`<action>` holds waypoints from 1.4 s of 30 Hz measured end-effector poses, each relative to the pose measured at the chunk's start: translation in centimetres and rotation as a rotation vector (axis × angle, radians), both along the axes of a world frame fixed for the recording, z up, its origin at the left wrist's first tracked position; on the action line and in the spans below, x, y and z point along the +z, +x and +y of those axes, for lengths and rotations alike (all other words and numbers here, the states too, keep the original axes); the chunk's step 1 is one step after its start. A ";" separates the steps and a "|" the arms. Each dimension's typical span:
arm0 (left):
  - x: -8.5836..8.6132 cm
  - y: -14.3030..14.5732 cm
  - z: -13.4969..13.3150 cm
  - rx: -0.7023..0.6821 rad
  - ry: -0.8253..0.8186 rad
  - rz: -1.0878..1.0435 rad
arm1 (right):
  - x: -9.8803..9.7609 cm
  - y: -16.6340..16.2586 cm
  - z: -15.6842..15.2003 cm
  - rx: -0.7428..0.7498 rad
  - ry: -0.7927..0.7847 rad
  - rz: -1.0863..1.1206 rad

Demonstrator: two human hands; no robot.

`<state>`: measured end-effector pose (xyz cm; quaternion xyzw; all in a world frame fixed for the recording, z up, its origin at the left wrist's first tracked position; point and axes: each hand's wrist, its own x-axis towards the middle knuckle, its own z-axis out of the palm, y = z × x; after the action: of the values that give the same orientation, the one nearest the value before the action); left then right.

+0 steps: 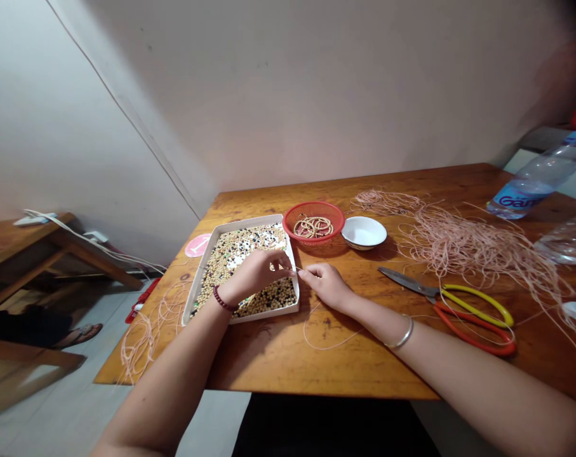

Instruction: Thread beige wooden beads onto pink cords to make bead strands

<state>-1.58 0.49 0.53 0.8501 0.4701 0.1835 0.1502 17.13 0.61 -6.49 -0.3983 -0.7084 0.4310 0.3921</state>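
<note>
My left hand [259, 273] hovers over the right side of a white tray [207, 266] full of small beads, fingers pinched on something too small to make out. My right hand [326, 284] is just right of the tray, pinched on the end of a thin pale cord [323, 346] that loops down over the wooden table [288, 362] below my wrist. The two hands nearly meet at the tray's right edge. A dark bead bracelet circles my left wrist, a metal bangle my right.
A red basket [314, 223] with beaded rings and a white bowl [364, 232] stand behind the tray. Scissors [459, 306] with yellow and red handles lie to the right, beside a heap of cut cords [463, 244]. Plastic bottles [535, 184] lie at far right. More cords hang off the left edge.
</note>
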 end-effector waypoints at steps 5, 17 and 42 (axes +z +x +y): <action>-0.1 -0.1 0.0 -0.013 0.012 0.008 | -0.1 0.0 0.1 -0.009 0.014 0.003; 0.0 -0.1 -0.1 0.001 -0.009 -0.004 | -0.1 -0.1 0.1 -0.007 -0.001 0.023; -0.5 0.4 -0.3 -0.043 0.072 0.085 | -0.5 0.1 0.0 0.050 0.001 -0.049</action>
<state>-1.18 0.16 -0.01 0.8720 0.4508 0.1605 0.1033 17.21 0.59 -6.97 -0.3907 -0.7278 0.4304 0.3640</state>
